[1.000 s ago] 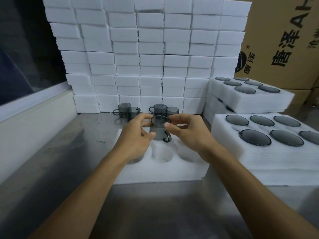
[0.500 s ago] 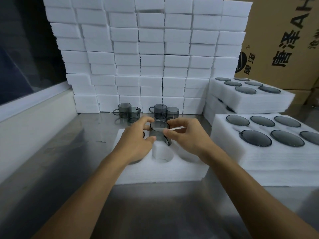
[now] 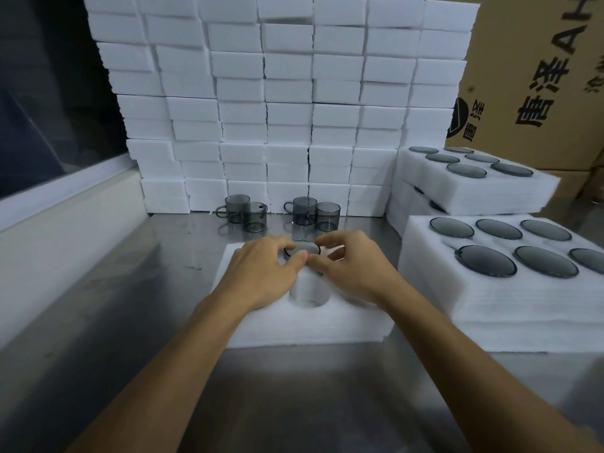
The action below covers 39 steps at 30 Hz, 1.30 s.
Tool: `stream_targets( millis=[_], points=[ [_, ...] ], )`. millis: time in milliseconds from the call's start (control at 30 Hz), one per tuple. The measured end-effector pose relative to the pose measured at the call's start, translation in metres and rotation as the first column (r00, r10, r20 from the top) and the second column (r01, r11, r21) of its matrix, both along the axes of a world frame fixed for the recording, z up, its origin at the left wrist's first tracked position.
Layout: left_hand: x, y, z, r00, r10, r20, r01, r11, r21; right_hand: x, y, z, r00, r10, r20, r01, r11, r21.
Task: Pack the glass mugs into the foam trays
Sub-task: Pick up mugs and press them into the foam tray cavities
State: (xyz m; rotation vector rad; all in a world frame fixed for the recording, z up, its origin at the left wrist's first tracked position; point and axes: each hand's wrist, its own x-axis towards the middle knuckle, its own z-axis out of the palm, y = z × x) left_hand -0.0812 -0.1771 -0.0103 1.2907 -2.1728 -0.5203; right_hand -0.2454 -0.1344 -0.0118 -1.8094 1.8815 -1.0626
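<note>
both hands, left hand [image 3: 261, 273] and right hand [image 3: 354, 273], pinch one mug [image 3: 302, 250] at its rim; a second ago it hung above the tray [image 3: 294, 325], now it sits sunk in a back-row hole, rim near flush, so this one looks nearly seated. four loose mugs [image 3: 277, 213] stand beyond the fingers. one empty hole [image 3: 309, 295] shows between the wrists. two filled trays [image 3: 474, 282] lie right of the right hand.

Smoky glass mug [image 3: 302, 248], matt foam tray [image 3: 294, 325]
</note>
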Motion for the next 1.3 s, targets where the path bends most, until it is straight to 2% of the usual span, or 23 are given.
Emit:
stream_targets(
  millis=[100,300,467,633,800,933,1033,1167,1300],
  points=[
    [-0.001,-0.001,-0.001,0.999,-0.011,0.046,0.012,1.000,-0.020,0.002,0.000,-0.002,0.998,-0.016,-0.059,0.017,1.000,0.022],
    [0.001,-0.003,-0.001,0.998,0.001,0.056,0.000,1.000,-0.013,0.005,0.003,0.000,0.998,-0.043,-0.056,0.043,0.999,0.009],
    [0.013,-0.007,0.003,0.995,0.032,0.089,-0.030,0.999,-0.031,0.017,0.001,-0.001,0.999,-0.048,0.014,0.048,0.999,-0.022],
    [0.034,-0.014,0.011,0.984,0.111,0.138,-0.102,0.992,-0.071,0.035,-0.010,0.005,0.991,0.051,0.125,-0.053,0.999,0.009],
    [0.039,-0.017,0.010,0.980,0.148,0.132,-0.142,0.989,-0.051,0.040,-0.014,0.003,0.986,0.086,0.143,-0.089,0.996,0.010],
    [0.036,-0.019,0.006,0.983,0.146,0.108,-0.139,0.988,-0.071,0.025,-0.016,0.006,0.985,-0.034,0.171,0.064,0.983,-0.174],
    [0.035,-0.020,0.004,0.987,0.135,0.086,-0.132,0.990,-0.042,0.003,-0.019,0.005,0.928,-0.183,0.326,0.272,0.928,-0.255],
    [0.035,-0.022,0.002,0.992,0.117,0.040,-0.117,0.993,0.002,-0.016,-0.022,-0.025,0.790,-0.305,0.532,0.426,0.897,-0.119],
    [0.037,-0.023,0.005,0.995,0.100,0.019,-0.099,0.995,-0.008,-0.022,-0.028,-0.049,0.759,-0.419,0.498,0.517,0.853,-0.071]
  ],
)
